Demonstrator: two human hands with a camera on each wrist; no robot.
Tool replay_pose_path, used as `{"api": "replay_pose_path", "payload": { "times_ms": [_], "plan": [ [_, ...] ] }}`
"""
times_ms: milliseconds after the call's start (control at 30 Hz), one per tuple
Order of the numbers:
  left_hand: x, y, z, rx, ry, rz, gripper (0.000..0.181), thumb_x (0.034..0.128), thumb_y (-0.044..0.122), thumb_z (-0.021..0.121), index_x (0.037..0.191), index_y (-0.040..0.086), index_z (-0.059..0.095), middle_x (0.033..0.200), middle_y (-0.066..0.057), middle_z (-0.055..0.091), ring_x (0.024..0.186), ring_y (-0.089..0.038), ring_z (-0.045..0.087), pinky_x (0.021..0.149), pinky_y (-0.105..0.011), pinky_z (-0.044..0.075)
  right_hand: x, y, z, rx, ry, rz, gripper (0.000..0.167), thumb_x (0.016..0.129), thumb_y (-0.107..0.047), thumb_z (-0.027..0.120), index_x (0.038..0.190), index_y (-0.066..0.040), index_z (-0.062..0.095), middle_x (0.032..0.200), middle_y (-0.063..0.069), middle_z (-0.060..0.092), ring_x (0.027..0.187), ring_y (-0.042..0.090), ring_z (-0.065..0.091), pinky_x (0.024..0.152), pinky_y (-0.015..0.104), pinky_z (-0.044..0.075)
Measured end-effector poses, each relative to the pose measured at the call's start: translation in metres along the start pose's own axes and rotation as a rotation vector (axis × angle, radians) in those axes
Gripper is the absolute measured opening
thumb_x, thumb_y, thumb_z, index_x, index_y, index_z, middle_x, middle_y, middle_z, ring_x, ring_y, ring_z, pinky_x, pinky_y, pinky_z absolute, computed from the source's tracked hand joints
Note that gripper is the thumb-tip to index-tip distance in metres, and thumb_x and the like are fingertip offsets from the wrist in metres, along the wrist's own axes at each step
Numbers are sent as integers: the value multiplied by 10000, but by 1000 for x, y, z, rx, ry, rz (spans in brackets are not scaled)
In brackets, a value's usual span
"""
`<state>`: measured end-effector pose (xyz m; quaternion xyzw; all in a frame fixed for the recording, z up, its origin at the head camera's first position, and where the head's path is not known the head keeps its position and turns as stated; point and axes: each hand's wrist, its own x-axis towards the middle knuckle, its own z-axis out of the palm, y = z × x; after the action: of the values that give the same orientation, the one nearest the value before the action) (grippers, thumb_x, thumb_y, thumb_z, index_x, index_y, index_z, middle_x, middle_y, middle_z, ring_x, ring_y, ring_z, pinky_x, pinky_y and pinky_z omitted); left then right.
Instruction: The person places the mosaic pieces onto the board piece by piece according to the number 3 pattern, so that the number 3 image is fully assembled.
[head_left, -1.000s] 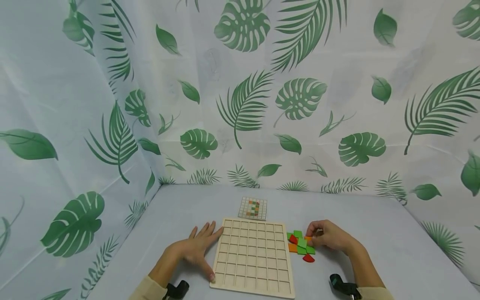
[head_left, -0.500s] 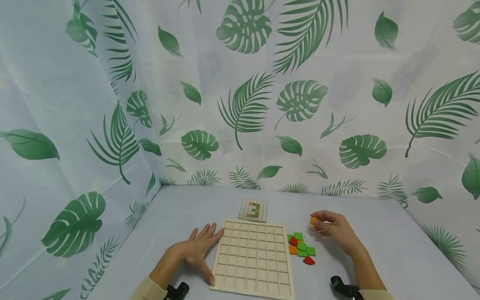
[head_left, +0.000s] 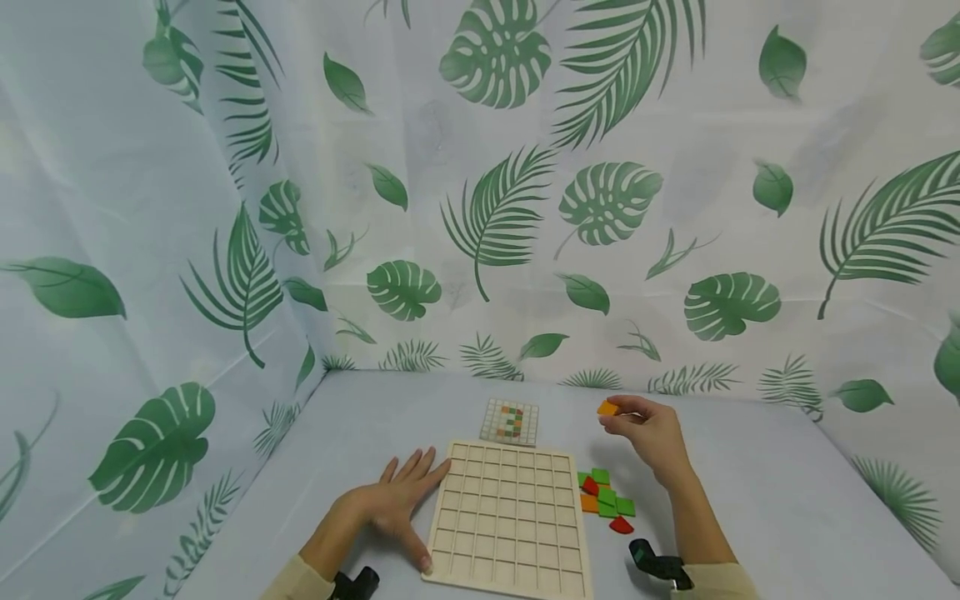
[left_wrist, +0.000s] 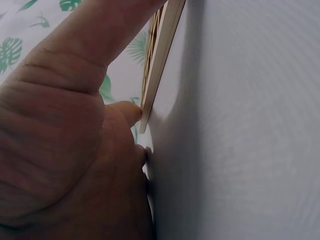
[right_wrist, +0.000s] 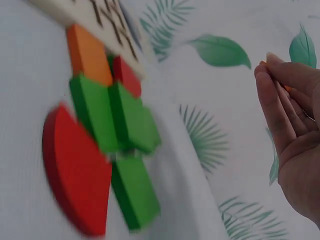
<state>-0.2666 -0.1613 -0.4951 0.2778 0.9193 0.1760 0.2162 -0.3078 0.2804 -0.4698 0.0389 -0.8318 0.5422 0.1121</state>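
Observation:
A pale wooden grid board lies flat in the middle of the table. My left hand rests at its left side with fingers spread; thumb and index finger touch the board's edge. In the left wrist view the palm of that hand hides part of the board. My right hand pinches an orange tile between thumb and fingers, raised above the table beyond the loose tiles. In the right wrist view the fingers cover most of that tile.
Right of the board lies a loose cluster of green tiles, an orange tile and red quarter-round tiles. A small pattern card with a coloured grid lies behind the board. A leaf-printed curtain stands behind the table.
My right hand has lifted the orange tile out of the cluster and carried it up, away from me and slightly left. The left hand keeps its place at the board.

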Motion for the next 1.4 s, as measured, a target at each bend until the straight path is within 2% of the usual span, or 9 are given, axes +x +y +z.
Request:
{"api": "replay_pose_path", "payload": {
  "times_ms": [233, 433, 567, 733, 833, 1000, 1133, 1267, 1400],
  "plan": [
    [0, -4, 3, 3, 1, -2, 1470, 607, 658, 938, 1695, 247, 38, 1756, -166, -69, 1624, -393, -81, 1256, -678, -58, 7, -27, 32, 57, -28, -100, 396, 898, -300, 843, 1189, -50, 744, 989, 124, 760, 806, 299, 740, 706, 260, 611],
    [1, -5, 4, 7, 1, 6, 1465, 615, 679, 923, 1694, 253, 28, 1755, -162, -83, 1622, -389, -100, 1254, -678, -67, 10, -39, 57, 127, -84, -146, 338, 912, -283, 828, 1175, -80, 765, 1025, 129, 755, 839, 278, 696, 722, 293, 614],
    [1, -3, 4, 10, 5, 9, 1452, 627, 694, 909, 1694, 261, 25, 1755, -157, -89, 1621, -386, -107, 1251, -681, -69, 10, -45, 69, 159, -118, -142, 334, 906, -280, 833, 1181, -103, 766, 1033, 134, 746, 855, 272, 708, 762, 312, 610],
    [1, -1, 2, 6, 4, 3, 1448, 628, 688, 912, 1695, 257, 33, 1755, -158, -91, 1621, -384, -111, 1249, -686, -70, 8, -51, 81, 269, -187, -89, 364, 919, -181, 816, 1234, -23, 728, 957, 136, 698, 857, 239, 762, 796, 332, 641],
    [0, 1, 1, 11, 6, -1, 1449, 625, 680, 918, 1695, 252, 41, 1756, -160, -84, 1622, -386, -104, 1251, -685, -64, 5, -49, 88, 311, -234, -37, 390, 928, -132, 799, 1277, 13, 702, 947, 117, 663, 918, 261, 776, 825, 352, 643],
    [-1, 3, 1, 10, 8, 3, 1447, 628, 664, 925, 1695, 246, 41, 1755, -165, -82, 1621, -393, -101, 1250, -688, -61, 0, -45, 101, 274, -310, 5, 413, 913, -108, 804, 1290, 19, 693, 980, 110, 659, 938, 266, 757, 902, 449, 626],
    [0, 2, 1, 13, 7, 6, 1442, 633, 671, 918, 1694, 255, 35, 1755, -162, -84, 1621, -392, -101, 1249, -690, -61, -4, -44, 110, 216, -351, -19, 378, 901, -109, 810, 1242, 21, 709, 979, 138, 694, 906, 335, 751, 875, 511, 624],
    [0, 2, 2, 18, 12, 2, 1444, 623, 683, 917, 1695, 265, 45, 1758, -158, -71, 1623, -393, -89, 1251, -689, -54, -4, -42, 120, 145, -397, -87, 329, 897, -147, 827, 1170, 11, 733, 933, 148, 716, 840, 404, 731, 772, 485, 638],
    [0, 0, 3, 17, 15, 1, 1438, 628, 689, 912, 1695, 264, 46, 1757, -158, -68, 1623, -393, -87, 1253, -683, -55, -5, -40, 128, 79, -424, -137, 267, 894, -189, 840, 1101, -40, 760, 905, 99, 724, 783, 290, 685, 710, 398, 619]
  ]
}}
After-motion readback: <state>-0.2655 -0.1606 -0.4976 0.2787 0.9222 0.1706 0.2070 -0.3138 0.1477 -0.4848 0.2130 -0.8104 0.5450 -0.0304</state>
